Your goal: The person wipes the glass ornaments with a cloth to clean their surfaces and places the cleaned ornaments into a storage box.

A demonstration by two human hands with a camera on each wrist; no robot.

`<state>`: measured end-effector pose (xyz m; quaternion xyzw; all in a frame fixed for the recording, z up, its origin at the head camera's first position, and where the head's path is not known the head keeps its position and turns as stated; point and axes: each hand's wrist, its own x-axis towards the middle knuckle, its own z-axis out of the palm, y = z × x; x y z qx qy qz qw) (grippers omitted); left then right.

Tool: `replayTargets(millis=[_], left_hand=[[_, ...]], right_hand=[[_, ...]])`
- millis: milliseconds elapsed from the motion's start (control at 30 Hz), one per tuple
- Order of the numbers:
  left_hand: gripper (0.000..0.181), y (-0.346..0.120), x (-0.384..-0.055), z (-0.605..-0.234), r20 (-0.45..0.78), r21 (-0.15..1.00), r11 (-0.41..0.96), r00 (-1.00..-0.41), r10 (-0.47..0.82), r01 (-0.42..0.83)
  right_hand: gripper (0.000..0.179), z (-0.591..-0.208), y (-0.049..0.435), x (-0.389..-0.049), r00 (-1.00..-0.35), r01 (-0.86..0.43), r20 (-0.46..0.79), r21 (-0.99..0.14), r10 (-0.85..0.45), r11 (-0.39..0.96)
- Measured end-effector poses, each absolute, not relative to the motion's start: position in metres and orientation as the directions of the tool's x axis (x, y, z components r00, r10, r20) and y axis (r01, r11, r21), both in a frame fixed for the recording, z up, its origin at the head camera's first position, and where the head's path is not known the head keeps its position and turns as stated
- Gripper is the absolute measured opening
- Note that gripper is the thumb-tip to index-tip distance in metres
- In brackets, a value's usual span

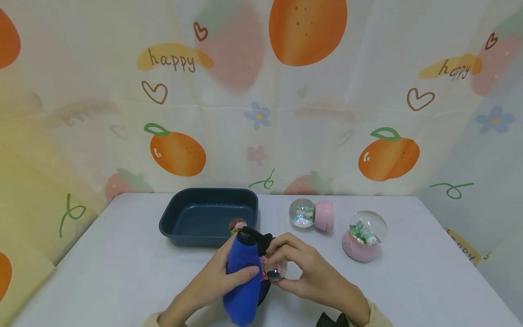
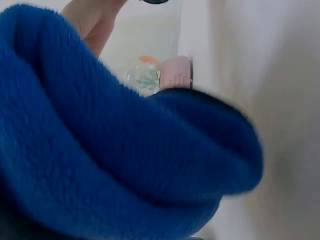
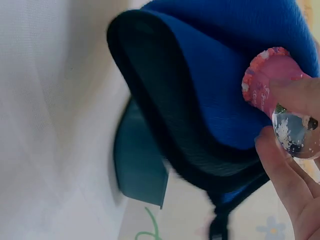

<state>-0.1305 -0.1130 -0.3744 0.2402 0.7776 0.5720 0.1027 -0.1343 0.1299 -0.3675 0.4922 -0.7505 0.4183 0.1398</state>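
Leftmost on the white table, at 11 o'clock from my hands, stood the dark teal tray. My left hand gripped the blue plush cloth, thumb lying across its near face, the bundle running roughly from 12 down to 6 o'clock. At the cloth's upper end, in front of the tray, a small brown-topped piece showed; I could not tell whether I was holding it. A black strap reached from the cloth's top toward 3 o'clock. Just right of the cloth was the pink-based snow globe, its coral-edged base up against the blue plush, its clear ball pinched between the thumb and fingers of my right hand. Farther off, at 2 o'clock, another snow globe lay on its side, ball toward 9 and pink base toward 3. At 4 o'clock, beside my right wrist, a black object was cut off by the lower edge of my view. Rightmost, at half past two, the third globe rested base down, ball uppermost
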Motion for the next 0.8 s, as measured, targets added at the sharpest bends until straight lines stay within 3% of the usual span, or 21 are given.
replayTargets(millis=[100, 200, 400, 533, 633, 800], left_hand=[[0.053, -0.1129, -0.13, -0.3745, 0.096, 0.943, 0.219, -0.833, 0.545, 0.252], [0.045, -0.1107, -0.1294, -0.3758, 0.16, 0.929, 0.201, -0.828, 0.538, 0.31], [0.041, -0.1072, -0.1282, -0.3798, 0.301, 0.869, 0.234, -0.841, 0.45, 0.436], [0.036, -0.1057, -0.128, -0.3816, 0.35, 0.834, 0.271, -0.841, 0.413, 0.481], [0.034, -0.1053, -0.1283, -0.3819, 0.358, 0.831, 0.281, -0.848, 0.392, 0.481], [0.035, -0.107, -0.13, -0.3778, 0.319, 0.858, 0.294, -0.886, 0.337, 0.421]], right_hand=[[0.043, -0.3672, 0.1291, -0.1337, -0.477, -0.859, 0.621, -0.48, -0.622, 0.179], [0.044, -0.3673, 0.1285, -0.1326, -0.516, -0.839, 0.601, -0.498, -0.61, 0.219], [0.056, -0.3671, 0.1286, -0.1331, -0.62, -0.743, 0.518, -0.63, -0.589, 0.228], [0.047, -0.3668, 0.1284, -0.1323, -0.659, -0.68, 0.479, -0.709, -0.58, 0.187], [0.039, -0.3666, 0.1286, -0.1321, -0.655, -0.684, 0.484, -0.707, -0.58, 0.182], [0.035, -0.3659, 0.1305, -0.1337, -0.569, -0.767, 0.544, -0.622, -0.617, 0.159]])
